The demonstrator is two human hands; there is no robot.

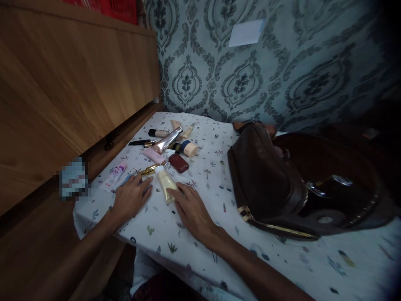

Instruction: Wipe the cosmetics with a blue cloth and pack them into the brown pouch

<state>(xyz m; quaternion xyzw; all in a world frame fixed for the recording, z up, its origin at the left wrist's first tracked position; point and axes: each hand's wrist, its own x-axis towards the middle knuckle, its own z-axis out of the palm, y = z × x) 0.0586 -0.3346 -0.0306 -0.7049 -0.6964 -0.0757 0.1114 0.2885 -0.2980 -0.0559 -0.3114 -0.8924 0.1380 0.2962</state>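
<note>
My left hand point(130, 197) rests palm down on the patterned cloth, fingers apart. Just beyond its fingertips lies a small blue-and-white tube point(130, 173), partly hidden by the fingers. A pink printed tube point(115, 173) is to its left. My right hand point(194, 211) is stretched out, with fingertips touching the lower end of a pale yellow cream tube point(164, 179) with a white cap. Past both hands lie a gold slim case point(148, 170), a dark red case point(178, 163), a pink tube point(154, 156) and a shiny rose-gold tube point(167, 140).
Farther back are a blue-capped beige bottle point(189, 148), a black-capped bottle point(158, 133) and a small yellowish tube point(189, 130). A dark brown bag point(266, 179) gapes at the right. Wooden drawers point(78, 75) flank the left; patterned wallpaper point(188, 79) covers the wall behind.
</note>
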